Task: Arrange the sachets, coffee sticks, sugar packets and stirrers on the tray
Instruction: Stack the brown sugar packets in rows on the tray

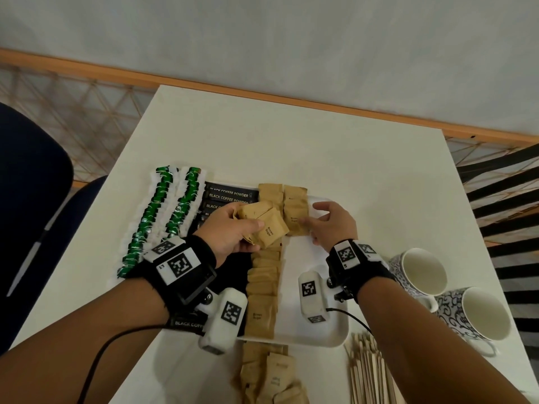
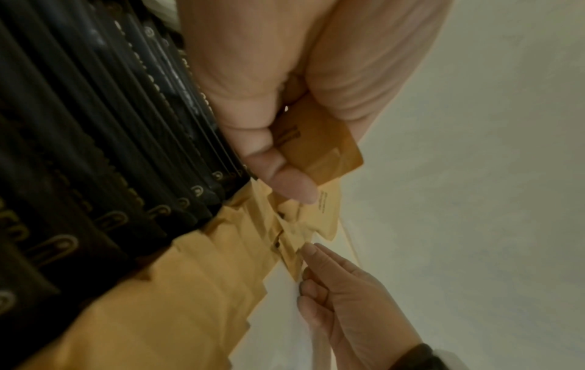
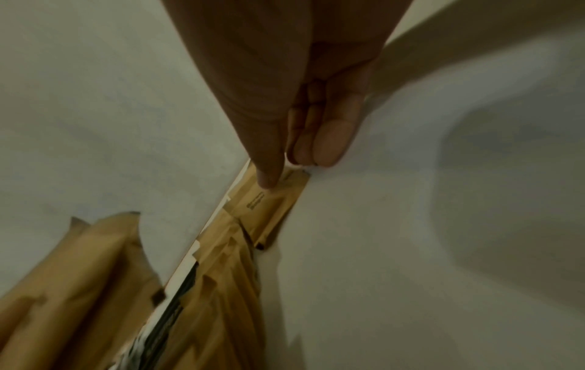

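Note:
My left hand (image 1: 233, 228) grips a bunch of brown sugar packets (image 1: 267, 225) above the white tray (image 1: 326, 330); the same bunch (image 2: 319, 150) shows in the left wrist view. My right hand (image 1: 329, 223) pinches the near edge of a brown sugar packet (image 1: 295, 220) lying in a second row on the tray, thumb on top (image 3: 269, 180). A long row of brown packets (image 1: 262, 287) runs down the tray's middle. Black coffee sticks (image 1: 230, 195) lie left of it, and green-and-white sachets (image 1: 157, 211) overlap in two rows at the far left.
Loose brown packets (image 1: 271, 374) lie on the white table (image 1: 291, 141) in front of the tray. Wooden stirrers (image 1: 367, 371) are piled at the front right. Two patterned mugs (image 1: 420, 272) (image 1: 478, 313) stand to the right. A dark chair (image 1: 29, 199) is on the left.

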Motion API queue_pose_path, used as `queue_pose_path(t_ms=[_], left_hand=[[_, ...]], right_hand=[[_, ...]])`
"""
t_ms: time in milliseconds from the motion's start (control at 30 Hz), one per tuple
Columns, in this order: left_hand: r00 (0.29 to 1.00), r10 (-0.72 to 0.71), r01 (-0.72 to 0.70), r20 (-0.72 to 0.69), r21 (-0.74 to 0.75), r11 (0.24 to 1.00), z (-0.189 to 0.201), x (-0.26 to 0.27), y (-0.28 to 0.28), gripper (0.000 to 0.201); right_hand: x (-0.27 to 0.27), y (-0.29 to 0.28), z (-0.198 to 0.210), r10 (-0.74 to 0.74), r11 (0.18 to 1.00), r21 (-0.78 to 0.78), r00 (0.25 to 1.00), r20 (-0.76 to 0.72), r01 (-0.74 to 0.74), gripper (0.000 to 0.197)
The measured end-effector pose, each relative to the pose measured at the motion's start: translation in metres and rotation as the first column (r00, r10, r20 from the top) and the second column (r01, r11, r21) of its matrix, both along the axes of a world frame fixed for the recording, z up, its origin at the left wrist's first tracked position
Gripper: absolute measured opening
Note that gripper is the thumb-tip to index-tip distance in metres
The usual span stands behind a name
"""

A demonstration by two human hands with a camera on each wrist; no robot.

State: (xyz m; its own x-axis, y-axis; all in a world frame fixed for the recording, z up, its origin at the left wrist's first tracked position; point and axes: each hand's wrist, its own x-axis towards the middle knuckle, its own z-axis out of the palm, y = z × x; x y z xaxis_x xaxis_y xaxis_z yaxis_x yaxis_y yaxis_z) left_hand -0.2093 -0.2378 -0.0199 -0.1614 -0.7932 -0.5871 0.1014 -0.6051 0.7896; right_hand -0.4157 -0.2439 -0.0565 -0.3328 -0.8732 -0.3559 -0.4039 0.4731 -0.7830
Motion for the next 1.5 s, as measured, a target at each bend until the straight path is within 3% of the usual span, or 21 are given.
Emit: queue_pose_path(t_ms=[133,233,367,567,700,867,967,1067,1133,1233,1333,1500], left_hand=[[1.000,0.003,-0.003,-0.011,-0.002,1.000,0.001,-0.004,0.001,0.036],[1.000,-0.005,0.005,-0.014,-0.007,1.000,0.001,-0.008,0.002,0.032],[1.000,0.007,-0.007,-0.022,-0.015,1.000,0.003,-0.013,0.005,0.020],[0.990,0.095,-0.093,-0.105,0.028,0.995,0.005,-0.011,0.006,0.015],[0.993,0.045,-0.044,-0.111,0.016,0.999,0.007,-0.008,0.008,0.033],[0.996,-0.050,0.050,-0.070,-0.008,0.999,0.010,-0.005,0.009,0.027],[0.998,-0.020,0.020,-0.051,-0.005,1.000,0.009,-0.005,0.008,0.022],[0.995,0.066,-0.066,-0.073,-0.004,0.998,0.008,-0.006,0.007,0.016],[0.990,0.109,-0.109,-0.089,0.001,0.994,0.008,-0.006,0.006,0.015],[0.985,0.144,-0.144,-0.098,0.011,0.990,0.007,-0.006,0.006,0.015],[0.985,0.150,-0.150,-0.089,0.008,0.989,0.007,-0.005,0.007,0.015],[0.980,0.176,-0.175,-0.091,0.018,0.984,0.007,-0.007,0.007,0.015]], right_hand=[[0.001,0.008,0.004,-0.027,0.994,-0.103,0.999,0.025,0.030,0.030],[0.012,0.018,0.016,0.087,0.989,-0.135,0.985,0.148,-0.067,0.025],[0.025,0.026,0.026,0.245,0.970,-0.087,0.918,0.312,-0.229,0.036],[0.018,0.029,0.030,0.223,0.973,-0.043,0.868,0.444,-0.228,0.036],[0.017,0.032,0.028,0.172,0.981,-0.022,0.806,0.567,-0.194,0.022],[0.022,0.032,0.026,0.139,0.985,-0.015,0.748,0.649,-0.169,0.027],[0.024,0.031,0.027,0.149,0.985,-0.036,0.716,0.682,-0.171,0.034],[0.025,0.032,0.029,0.164,0.982,-0.036,0.743,0.649,-0.185,0.029],[0.024,0.033,0.030,0.176,0.982,-0.036,0.815,0.552,-0.187,0.020],[0.020,0.033,0.026,0.077,0.997,-0.042,0.882,0.464,-0.066,0.007],[0.016,0.034,0.025,-0.075,0.990,-0.060,0.833,0.548,0.129,0.012],[0.018,0.038,0.031,0.038,0.997,-0.081,0.822,0.568,0.010,0.036]])
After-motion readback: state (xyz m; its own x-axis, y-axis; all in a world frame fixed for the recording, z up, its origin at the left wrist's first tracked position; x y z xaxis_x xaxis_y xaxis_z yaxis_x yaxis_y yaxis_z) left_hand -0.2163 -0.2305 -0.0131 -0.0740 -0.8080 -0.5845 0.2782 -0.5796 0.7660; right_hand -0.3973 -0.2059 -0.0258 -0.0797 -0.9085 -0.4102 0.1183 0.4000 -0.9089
